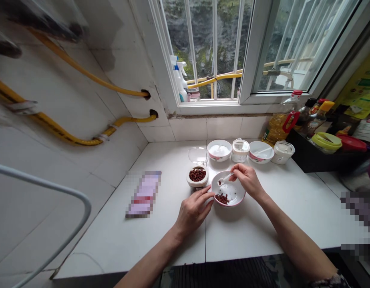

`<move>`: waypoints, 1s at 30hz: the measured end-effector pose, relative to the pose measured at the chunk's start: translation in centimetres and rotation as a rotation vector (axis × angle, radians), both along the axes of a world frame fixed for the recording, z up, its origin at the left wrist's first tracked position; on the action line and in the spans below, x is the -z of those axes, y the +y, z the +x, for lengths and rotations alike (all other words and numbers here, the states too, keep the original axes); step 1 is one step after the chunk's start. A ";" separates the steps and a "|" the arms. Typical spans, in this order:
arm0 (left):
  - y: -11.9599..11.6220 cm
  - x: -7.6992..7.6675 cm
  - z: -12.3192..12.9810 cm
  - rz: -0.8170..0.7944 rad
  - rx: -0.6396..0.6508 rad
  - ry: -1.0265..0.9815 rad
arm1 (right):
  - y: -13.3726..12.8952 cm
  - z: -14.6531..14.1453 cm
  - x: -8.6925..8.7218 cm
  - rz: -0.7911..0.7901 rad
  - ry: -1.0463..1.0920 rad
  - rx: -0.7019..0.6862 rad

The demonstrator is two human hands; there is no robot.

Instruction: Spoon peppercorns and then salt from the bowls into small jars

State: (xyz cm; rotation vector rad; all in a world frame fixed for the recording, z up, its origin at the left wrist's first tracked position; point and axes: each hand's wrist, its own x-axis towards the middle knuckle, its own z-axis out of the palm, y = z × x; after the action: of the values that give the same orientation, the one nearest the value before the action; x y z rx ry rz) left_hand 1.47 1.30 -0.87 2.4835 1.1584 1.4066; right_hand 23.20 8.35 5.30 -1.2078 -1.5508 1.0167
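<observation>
My right hand [246, 181] pinches the thin handle of a small white spoon [225, 179] above a white bowl [237, 199]. A few dark red bits sit in the spoon's scoop. Inside the bowl lies a small heap of dried dark red peppercorn-like bits [222, 199], with scattered crumbs around it. My left hand [193, 211] is open, fingers stretched out, the fingertips against the bowl's left rim. Just behind them stands a white seasoning jar [197, 184], its clear lid [198, 155] flipped up, filled with the same dark red bits [197, 174].
Behind stand a bowl of white powder [219, 151], two lidded jars [240, 150] [283, 152] and a bowl with a white spoon [261, 153]. An oil bottle [278, 124] and a black bottle rack [311, 150] are at right. A blurred purple packet [144, 195] lies left.
</observation>
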 end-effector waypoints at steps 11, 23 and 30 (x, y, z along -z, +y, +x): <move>0.0 0.1 0.0 -0.004 -0.005 0.000 | 0.3 0.2 0.1 -0.057 0.124 -0.014; -0.1 0.0 0.1 -0.004 -0.015 0.006 | -1.2 -3.5 -1.3 0.327 -0.002 -0.051; -0.1 -0.1 0.1 0.014 -0.021 0.012 | -1.8 -3.9 -1.4 0.785 -0.338 -0.113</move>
State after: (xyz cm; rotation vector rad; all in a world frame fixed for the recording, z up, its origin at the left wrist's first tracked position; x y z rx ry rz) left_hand 1.57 1.22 -0.78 2.4993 1.1845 1.4120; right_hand 19.31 6.52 6.67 -0.7506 -2.0260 0.1949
